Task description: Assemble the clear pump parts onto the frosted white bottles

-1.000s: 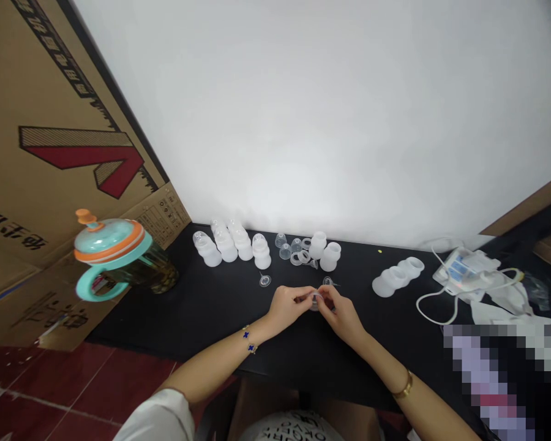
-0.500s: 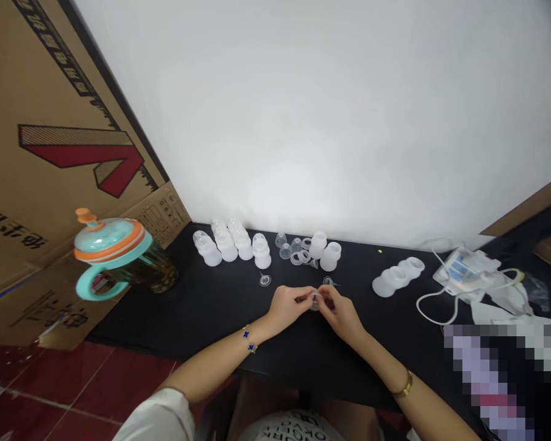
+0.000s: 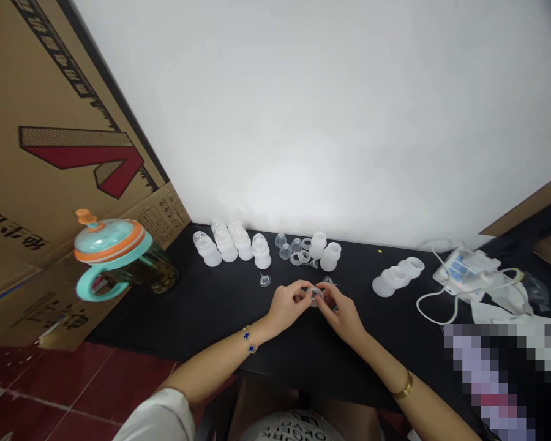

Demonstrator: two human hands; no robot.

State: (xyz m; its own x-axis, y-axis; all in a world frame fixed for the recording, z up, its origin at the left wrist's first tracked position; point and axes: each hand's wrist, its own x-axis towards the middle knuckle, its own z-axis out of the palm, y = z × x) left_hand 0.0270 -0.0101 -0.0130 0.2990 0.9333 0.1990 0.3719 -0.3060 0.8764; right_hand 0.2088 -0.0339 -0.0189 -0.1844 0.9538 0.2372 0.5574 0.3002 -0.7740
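Below and slightly right of frame centre, pinches with left hand [image 3: 284, 308] a clear, round, rimmed plastic piece [image 3: 315, 301], grip closed on its other side with right hand [image 3: 343, 311]. Could drop it through uneven fingertip pressure on slick-looking plastic. Unlike half a second ago, shows it tipped, baring more round face.

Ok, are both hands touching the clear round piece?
Touching: the head view shows the left hand and right hand holding the clear round piece from either side.
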